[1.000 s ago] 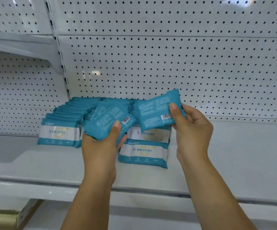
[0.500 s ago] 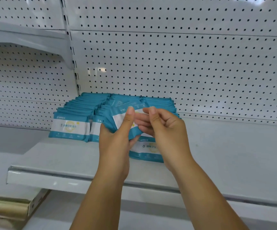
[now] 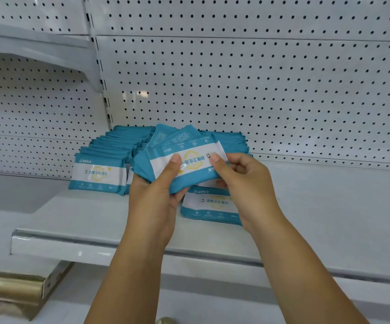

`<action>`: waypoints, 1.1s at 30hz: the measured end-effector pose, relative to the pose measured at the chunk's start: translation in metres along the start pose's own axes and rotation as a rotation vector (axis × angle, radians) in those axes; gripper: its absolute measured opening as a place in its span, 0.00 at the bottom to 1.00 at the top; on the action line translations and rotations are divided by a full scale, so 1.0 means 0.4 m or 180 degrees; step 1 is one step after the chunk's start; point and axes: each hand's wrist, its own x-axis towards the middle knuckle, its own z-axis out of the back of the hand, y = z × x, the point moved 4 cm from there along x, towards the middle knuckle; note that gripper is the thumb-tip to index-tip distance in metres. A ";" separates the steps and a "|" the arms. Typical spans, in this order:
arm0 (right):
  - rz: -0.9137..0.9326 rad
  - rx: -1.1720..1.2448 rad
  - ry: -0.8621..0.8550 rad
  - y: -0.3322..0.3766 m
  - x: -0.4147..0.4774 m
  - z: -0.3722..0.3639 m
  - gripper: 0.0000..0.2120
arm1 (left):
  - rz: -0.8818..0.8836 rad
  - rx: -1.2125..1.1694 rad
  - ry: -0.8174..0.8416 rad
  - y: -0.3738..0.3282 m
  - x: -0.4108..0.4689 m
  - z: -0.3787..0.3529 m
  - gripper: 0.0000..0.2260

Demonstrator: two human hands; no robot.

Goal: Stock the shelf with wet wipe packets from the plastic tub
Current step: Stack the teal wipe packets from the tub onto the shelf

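held stack: a fanned bunch of wet wipe packets (image 3: 184,164), gripped by both hands above the shelf (image 3: 96,220)
left hand (image 3: 156,195): clamped on the bunch's left and lower side, thumb on the front packet's white band, fingers behind (hidden)
right hand (image 3: 240,183): closed on the right end of the same bunch, thumb on the front face near the upper right corner
front packet: label faces the camera, print reads upside down; long axis runs left-right, tilted slightly
shelf rows: left row (image 3: 100,171) stands on edge, running back to the pegboard (image 3: 236,90); a middle row sits behind the hands (mostly hidden); right row's front packet (image 3: 212,208) stands just below and beyond the held bunch
key relation: the held bunch hangs directly above and slightly in front of the right row's front packet, long axes roughly parallel
nearer hand: right hand is closer to that slot
next move (judgement): square up the fan, likely flip it upright to match the rows, then lower it in front of the right row
risk: loose fan may slip or splay on release
tub: not in view
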 end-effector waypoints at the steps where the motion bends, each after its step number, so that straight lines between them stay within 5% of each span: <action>1: -0.0039 0.0163 -0.0008 -0.002 0.004 0.004 0.08 | -0.0007 -0.0006 -0.0019 -0.001 0.001 0.001 0.20; 12: -0.0815 0.1460 0.0152 0.000 0.006 0.020 0.11 | -0.0182 0.0629 0.0194 0.005 -0.007 0.002 0.23; 17: -0.0857 0.0632 0.0764 -0.005 -0.002 0.007 0.15 | -0.0533 0.0595 -0.0170 0.005 -0.011 0.011 0.23; 25: -0.0525 -0.0064 0.0121 0.024 0.034 0.104 0.09 | -0.0870 0.0558 -0.0630 -0.018 -0.012 0.036 0.25; 30: -0.0078 -0.1511 0.1268 0.032 0.020 0.100 0.07 | -0.0852 0.0677 -0.0622 -0.023 -0.009 0.041 0.24; 33: 0.0185 -0.2278 0.1405 0.015 0.032 0.077 0.06 | -0.0830 0.0715 -0.0594 -0.023 -0.008 0.041 0.24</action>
